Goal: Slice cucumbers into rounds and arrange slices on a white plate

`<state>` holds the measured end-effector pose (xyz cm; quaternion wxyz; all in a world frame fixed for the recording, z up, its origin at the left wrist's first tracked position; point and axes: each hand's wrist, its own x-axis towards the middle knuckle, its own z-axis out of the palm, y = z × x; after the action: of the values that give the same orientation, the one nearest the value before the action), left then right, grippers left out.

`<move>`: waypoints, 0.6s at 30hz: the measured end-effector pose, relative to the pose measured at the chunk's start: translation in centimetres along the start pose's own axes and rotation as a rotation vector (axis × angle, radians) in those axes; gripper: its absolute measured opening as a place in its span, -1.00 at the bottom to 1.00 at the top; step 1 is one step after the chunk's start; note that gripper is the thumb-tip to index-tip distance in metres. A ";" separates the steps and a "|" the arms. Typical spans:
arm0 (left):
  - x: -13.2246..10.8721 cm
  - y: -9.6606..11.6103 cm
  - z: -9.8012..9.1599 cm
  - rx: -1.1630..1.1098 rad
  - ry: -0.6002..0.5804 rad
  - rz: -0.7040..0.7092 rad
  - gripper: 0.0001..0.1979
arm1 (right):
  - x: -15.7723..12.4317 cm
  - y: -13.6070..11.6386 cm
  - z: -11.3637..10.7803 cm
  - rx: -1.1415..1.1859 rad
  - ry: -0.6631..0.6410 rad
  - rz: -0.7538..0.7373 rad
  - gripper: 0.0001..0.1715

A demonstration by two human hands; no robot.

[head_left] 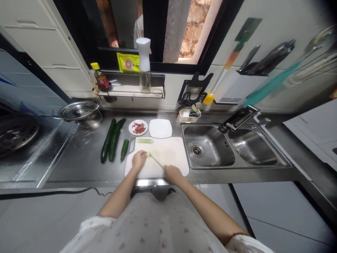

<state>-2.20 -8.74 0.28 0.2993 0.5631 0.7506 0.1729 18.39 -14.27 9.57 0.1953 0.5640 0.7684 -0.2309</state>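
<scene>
**A small, slick piece under the left fingertips, a blade beside it**

In the head view, the only one we have, we see the left hand (138, 160) with its fingers drawn together, the tips closed on a small pale-green cucumber piece (149, 154). The piece is at those fingertips, on the side towards the right hand (173, 174), over the white cutting board (180, 153). The right hand is wrapped into a fist about the knife (157, 162); its fingers hide the handle, and the blade slants away from it to the piece. We cannot tell whether the edge is in the flesh or only against it.

Just beyond the left hand, a row of overlapping cucumber slices (144, 141) lies on the board. To that hand's left, off the board, is a cucumber length (124, 150), and farther left are two long cucumbers (112, 140).

We judge the piece to be light, firm yet crisp, its cut faces wet and slippery, so it could skid or roll under a loose grip. We would hold it by the skin at its sides, fingertips curled back from the blade. The slices look thin, likely floppy and easily torn; we would lift them by their rims.
</scene>
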 end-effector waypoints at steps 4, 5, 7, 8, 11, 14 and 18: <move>0.1 0.0 0.0 0.000 -0.004 -0.002 -0.78 | 0.5 -0.3 -0.1 0.010 0.004 -0.008 -0.66; 0.1 0.0 0.0 0.002 -0.006 -0.003 -0.77 | 0.6 -0.3 -0.2 0.006 0.008 -0.011 -0.66; 0.1 0.0 -0.1 0.004 -0.010 -0.007 -0.77 | 0.9 -0.5 -0.2 -0.003 0.017 -0.016 -0.66; 0.1 0.0 -0.1 0.005 -0.012 -0.009 -0.76 | 1.0 -0.5 -0.2 -0.005 0.019 -0.019 -0.66; 0.1 0.1 -0.2 0.008 -0.017 -0.009 -0.76 | 1.1 -0.6 -0.3 -0.003 0.014 -0.022 -0.67; 0.1 0.2 -0.2 0.016 -0.018 -0.009 -0.76 | 1.1 -0.6 -0.4 -0.004 0.013 -0.024 -0.67; 0.1 0.2 -0.1 0.025 -0.012 -0.010 -0.76 | 1.2 -0.6 -0.3 -0.003 0.039 -0.030 -0.68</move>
<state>-2.18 -8.58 0.44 0.2977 0.5641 0.7537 0.1585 17.44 -13.38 9.23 0.1776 0.5564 0.7808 -0.2219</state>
